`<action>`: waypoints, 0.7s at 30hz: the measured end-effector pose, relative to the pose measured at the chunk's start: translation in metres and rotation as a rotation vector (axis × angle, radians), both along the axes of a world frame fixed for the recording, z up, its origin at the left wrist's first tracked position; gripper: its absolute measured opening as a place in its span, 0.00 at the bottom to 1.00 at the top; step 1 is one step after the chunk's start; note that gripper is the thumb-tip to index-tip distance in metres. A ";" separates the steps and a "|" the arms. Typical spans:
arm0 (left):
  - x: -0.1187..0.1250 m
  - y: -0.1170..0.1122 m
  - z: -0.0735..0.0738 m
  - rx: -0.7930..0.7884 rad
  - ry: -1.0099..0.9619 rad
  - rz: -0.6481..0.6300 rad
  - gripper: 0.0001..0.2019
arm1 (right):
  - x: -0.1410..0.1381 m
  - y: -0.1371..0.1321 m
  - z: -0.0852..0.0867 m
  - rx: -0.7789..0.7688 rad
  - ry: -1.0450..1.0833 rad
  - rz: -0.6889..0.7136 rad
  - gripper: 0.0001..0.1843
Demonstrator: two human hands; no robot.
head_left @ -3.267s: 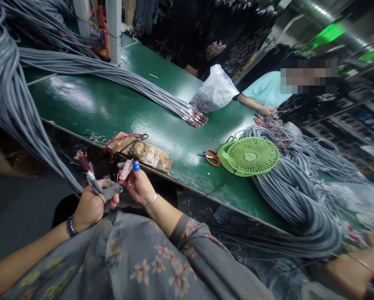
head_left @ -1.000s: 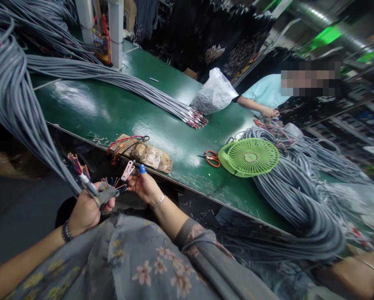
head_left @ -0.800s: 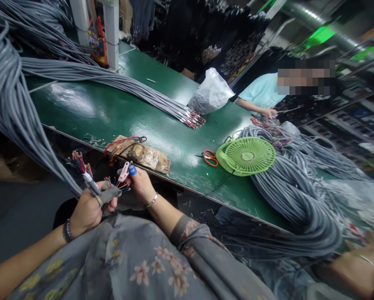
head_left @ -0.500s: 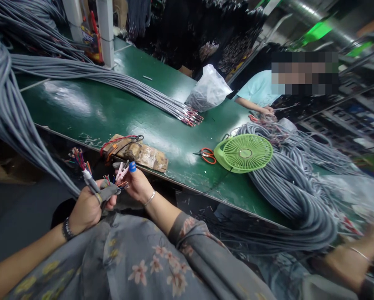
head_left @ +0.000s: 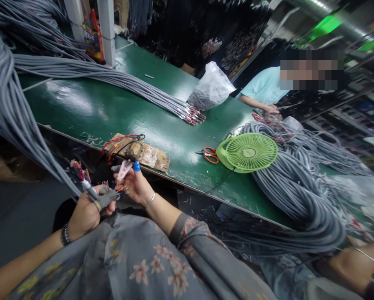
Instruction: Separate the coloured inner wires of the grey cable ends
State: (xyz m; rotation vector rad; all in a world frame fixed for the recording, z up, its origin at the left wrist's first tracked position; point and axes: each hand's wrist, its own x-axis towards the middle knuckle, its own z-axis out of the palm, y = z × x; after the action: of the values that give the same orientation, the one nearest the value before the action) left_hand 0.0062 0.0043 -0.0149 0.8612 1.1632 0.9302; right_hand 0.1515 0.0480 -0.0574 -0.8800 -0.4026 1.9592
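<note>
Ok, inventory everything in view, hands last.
Loose wires: many, multicoloured, front left
Clip: one, pink, front left
Bench: one, green, centre
Cable bundles: several, grey, left and right
Fan: one, green, bench's right
Scissors: one, orange-handled, beside fan
Plastic bag: one, whitish, far edge
Block: one, brown, near edge
Posts: two, whitish, upper left
Other people: two, one light-blue top, right side
Dark clutter: uncountable, behind bench
Left hand: one, dark bracelet, holding grey cable
Right hand: one, blue-capped digit, holding clip
</note>
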 end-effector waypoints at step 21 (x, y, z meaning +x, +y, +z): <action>0.010 0.003 0.003 -0.032 -0.041 0.124 0.14 | -0.004 -0.001 -0.014 0.139 -0.095 -0.137 0.34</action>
State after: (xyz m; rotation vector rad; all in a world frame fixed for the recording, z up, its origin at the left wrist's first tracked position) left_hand 0.0161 0.0076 -0.0122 0.7474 1.2040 1.0226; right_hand 0.1472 0.0475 -0.0718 -0.8894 -0.5138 1.7475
